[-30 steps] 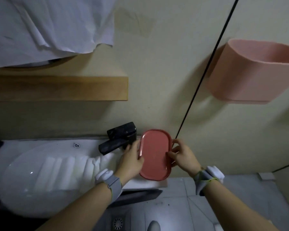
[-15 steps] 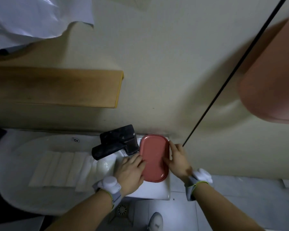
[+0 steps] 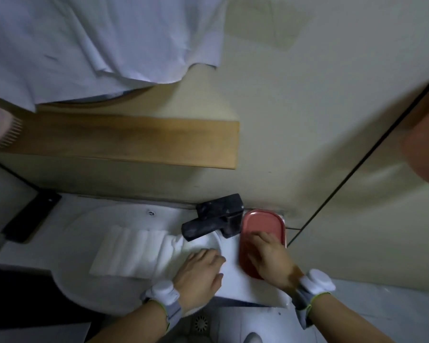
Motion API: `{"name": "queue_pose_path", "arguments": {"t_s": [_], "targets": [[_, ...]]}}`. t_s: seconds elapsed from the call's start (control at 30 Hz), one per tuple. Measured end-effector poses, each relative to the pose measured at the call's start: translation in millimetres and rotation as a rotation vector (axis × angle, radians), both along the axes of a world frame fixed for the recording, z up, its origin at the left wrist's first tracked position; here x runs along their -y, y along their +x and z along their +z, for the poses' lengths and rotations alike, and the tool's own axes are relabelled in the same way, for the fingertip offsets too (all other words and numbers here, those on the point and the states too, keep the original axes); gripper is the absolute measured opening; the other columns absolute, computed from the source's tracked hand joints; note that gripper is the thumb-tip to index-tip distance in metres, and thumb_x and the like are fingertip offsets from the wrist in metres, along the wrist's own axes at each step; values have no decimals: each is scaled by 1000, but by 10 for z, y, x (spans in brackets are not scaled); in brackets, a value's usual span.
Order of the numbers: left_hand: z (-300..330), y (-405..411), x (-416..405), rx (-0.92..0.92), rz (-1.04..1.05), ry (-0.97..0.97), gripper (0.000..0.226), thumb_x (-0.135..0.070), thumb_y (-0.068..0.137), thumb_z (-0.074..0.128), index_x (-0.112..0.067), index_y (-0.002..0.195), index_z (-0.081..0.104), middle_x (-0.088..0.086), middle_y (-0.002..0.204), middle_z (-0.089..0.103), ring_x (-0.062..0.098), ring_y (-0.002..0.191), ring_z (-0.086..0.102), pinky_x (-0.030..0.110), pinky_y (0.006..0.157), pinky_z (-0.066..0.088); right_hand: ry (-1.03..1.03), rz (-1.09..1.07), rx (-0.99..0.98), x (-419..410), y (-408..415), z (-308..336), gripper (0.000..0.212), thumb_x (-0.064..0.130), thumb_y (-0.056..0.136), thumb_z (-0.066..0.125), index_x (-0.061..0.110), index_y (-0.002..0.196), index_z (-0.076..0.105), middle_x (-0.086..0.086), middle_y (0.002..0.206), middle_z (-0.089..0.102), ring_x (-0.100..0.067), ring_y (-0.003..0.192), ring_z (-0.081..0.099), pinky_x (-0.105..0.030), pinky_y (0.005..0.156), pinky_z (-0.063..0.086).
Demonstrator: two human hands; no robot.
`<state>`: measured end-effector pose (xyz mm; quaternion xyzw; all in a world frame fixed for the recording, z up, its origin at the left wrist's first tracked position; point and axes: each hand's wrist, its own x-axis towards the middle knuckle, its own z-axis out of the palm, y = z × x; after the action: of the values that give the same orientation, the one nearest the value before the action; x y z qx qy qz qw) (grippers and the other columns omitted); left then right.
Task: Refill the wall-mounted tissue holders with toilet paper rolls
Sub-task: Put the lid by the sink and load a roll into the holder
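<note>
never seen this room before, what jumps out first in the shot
The red lid on the sink's right ledge, beside the black faucet, with the right hand flat on it. Next, white tissue spread in the basin by the left hand, under a wooden shelf.

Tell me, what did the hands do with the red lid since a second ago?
Both hands held the red lid up off the sink; now it lies flat on the ledge to the right of the black tap. The left hand let go and rests beside it. The right hand lies on top of it. The white tissue stayed in the basin.
</note>
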<state>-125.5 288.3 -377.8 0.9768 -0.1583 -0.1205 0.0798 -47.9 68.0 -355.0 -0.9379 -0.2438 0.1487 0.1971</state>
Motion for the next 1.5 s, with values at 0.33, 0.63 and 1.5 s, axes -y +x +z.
{"name": "queue_pose_path", "arguments": {"t_s": [0.33,0.63,1.5], "targets": [[-122,-440,-2081,-112,437,-22,45,-38,96,46,-27,140,44,-5,139,48,18,126,46,33,104,41,-18,249,-136,-1763,-508,-105,51,25,93,49,18,144,45,-3,149,44,-21,138,39,-22,111,28],[-307,-442,-2954,-330,819,-293,42,-28,95,56,-8,129,44,16,122,59,33,109,60,39,91,51,-246,356,-179,-2781,-564,-361,60,28,99,45,19,155,24,-4,164,17,-24,150,17,-33,122,16],[455,-249,-3006,-464,606,-714,20,-36,72,49,-33,91,55,0,95,65,13,59,68,34,58,51,389,-228,-512,-2757,-427,73,44,37,99,54,32,141,43,5,134,53,-14,110,62,-29,95,49]]}}
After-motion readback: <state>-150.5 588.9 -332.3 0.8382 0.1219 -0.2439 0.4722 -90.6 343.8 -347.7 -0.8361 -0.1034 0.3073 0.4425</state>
